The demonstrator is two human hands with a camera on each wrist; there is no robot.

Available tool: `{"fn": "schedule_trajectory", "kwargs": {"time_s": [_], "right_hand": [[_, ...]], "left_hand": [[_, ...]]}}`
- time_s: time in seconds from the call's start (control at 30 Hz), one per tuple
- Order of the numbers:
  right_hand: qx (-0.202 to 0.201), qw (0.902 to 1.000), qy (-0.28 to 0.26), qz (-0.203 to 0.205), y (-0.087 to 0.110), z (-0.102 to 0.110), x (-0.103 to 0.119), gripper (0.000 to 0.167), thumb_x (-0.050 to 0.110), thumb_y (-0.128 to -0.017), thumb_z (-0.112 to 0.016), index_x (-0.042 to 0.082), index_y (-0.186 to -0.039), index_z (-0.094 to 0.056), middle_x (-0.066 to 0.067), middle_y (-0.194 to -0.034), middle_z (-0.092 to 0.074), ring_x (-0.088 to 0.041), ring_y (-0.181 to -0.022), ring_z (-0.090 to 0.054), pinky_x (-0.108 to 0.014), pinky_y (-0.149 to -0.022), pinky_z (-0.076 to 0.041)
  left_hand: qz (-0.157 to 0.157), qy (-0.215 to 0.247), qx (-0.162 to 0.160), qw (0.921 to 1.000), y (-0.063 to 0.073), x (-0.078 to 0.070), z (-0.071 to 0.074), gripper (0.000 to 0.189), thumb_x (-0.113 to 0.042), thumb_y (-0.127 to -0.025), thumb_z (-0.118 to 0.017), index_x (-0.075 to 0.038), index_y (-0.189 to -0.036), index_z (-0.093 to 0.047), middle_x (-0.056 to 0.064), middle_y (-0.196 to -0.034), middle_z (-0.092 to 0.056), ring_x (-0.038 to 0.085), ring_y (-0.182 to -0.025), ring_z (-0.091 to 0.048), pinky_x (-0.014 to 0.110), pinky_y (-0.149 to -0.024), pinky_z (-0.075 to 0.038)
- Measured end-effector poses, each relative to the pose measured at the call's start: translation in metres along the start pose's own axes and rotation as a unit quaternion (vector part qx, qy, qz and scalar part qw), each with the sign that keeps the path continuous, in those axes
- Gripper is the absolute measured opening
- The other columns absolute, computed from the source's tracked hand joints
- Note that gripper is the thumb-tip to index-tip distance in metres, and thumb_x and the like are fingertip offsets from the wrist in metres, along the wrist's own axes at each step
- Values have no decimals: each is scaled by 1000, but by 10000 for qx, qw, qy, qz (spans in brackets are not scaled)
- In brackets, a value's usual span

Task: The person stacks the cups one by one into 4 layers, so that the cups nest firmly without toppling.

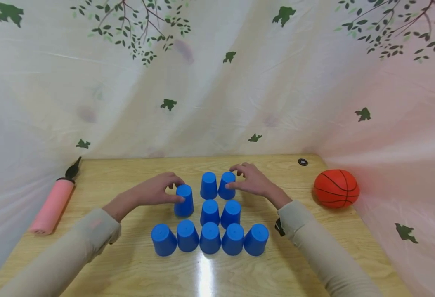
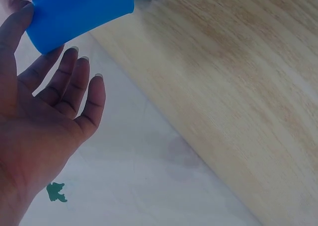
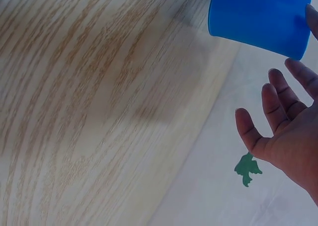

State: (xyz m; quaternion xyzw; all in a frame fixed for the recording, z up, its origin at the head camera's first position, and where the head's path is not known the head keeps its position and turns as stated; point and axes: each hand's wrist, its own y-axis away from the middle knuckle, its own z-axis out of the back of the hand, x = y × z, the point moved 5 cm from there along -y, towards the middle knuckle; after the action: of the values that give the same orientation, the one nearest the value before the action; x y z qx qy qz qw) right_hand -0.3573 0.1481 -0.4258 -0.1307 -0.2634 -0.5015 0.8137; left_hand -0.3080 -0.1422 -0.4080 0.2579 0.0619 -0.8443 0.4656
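Several blue plastic cups stand upside down on the wooden table. My left hand (image 1: pixel 160 189) pinches a blue cup (image 1: pixel 184 201) near its top, between thumb and fingers, left of the others. In the left wrist view that cup (image 2: pixel 79 15) lies between thumb and forefinger, the other fingers loosely bent. My right hand (image 1: pixel 252 180) pinches the right cup (image 1: pixel 226 186) of the back pair, beside its neighbour (image 1: pixel 208 186). In the right wrist view, its cup (image 3: pixel 261 20) meets the thumb and forefinger. Whether either cup is off the table I cannot tell.
Two cups (image 1: pixel 210 213) form a middle row, and a front row of several cups (image 1: pixel 210 239) stands nearer me. A pink hand pump (image 1: pixel 54 206) lies at the left, a small orange basketball (image 1: pixel 336 188) at the right. A black disc (image 1: pixel 303 162) lies far right.
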Motion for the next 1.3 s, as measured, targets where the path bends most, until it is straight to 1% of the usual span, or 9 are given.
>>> {"fn": "schedule_trajectory", "kwargs": {"time_s": [0.1,0.37,0.53,0.7,0.9,1.03,1.2,1.3], "right_hand": [[-40,10000,33,-41,1,1,-2,72,55,-86,-72,15,-142,-54,-13,-129,-58,-30,-117,-54,-43,-85,-52],[-70,9999,96,-67,11,5,-5,75,55,-86,-71,14,-146,-50,-15,-124,-59,-33,-114,-54,-43,-83,-51],[-200,9995,230,78,24,11,-6,71,52,-89,-69,15,-146,-49,-17,-124,-60,-35,-114,-55,-44,-82,-51],[-325,9991,267,108,41,18,-5,68,51,-91,-68,16,-146,-49,-16,-124,-60,-33,-113,-55,-44,-84,-51],[-526,9975,394,276,59,24,0,66,52,-92,-67,18,-146,-50,-11,-121,-61,-32,-111,-56,-42,-83,-51],[-591,9965,488,331,67,26,3,61,51,-92,-67,21,-143,-53,-6,-121,-62,-28,-111,-56,-41,-83,-50],[-537,9963,508,432,76,26,9,58,48,-92,-68,21,-141,-54,-2,-120,-61,-24,-110,-55,-39,-84,-49],[-418,9972,468,416,80,23,11,57,47,-92,-68,22,-142,-54,-2,-120,-61,-22,-110,-55,-38,-84,-49]], "left_hand": [[14,-41,-30,10000,-5,2,2,56,-52,-90,-69,-13,-130,-63,7,-123,-63,27,-115,-58,44,-92,-54],[108,-42,-206,9997,-15,6,7,59,-52,-91,-68,-12,-133,-61,9,-123,-63,27,-113,-59,45,-92,-55],[148,-113,-334,9993,-22,9,8,60,-51,-92,-67,-9,-134,-60,12,-122,-62,28,-111,-60,46,-91,-55],[123,-100,-421,9990,-28,10,9,62,-51,-92,-66,-7,-135,-59,15,-123,-62,30,-111,-60,47,-91,-55],[223,-137,-497,9984,-32,13,10,61,-49,-92,-68,-7,-135,-59,15,-123,-61,30,-111,-60,47,-91,-55],[237,-195,-534,9981,-33,17,8,61,-49,-92,-68,-6,-135,-59,16,-122,-62,29,-110,-60,46,-90,-55],[283,-193,-548,9979,-35,21,4,62,-50,-91,-68,-7,-134,-59,16,-122,-62,29,-109,-61,45,-88,-56],[280,-187,-549,9979,-36,22,3,62,-50,-92,-68,-7,-134,-59,17,-122,-62,30,-109,-61,45,-88,-56]]}}
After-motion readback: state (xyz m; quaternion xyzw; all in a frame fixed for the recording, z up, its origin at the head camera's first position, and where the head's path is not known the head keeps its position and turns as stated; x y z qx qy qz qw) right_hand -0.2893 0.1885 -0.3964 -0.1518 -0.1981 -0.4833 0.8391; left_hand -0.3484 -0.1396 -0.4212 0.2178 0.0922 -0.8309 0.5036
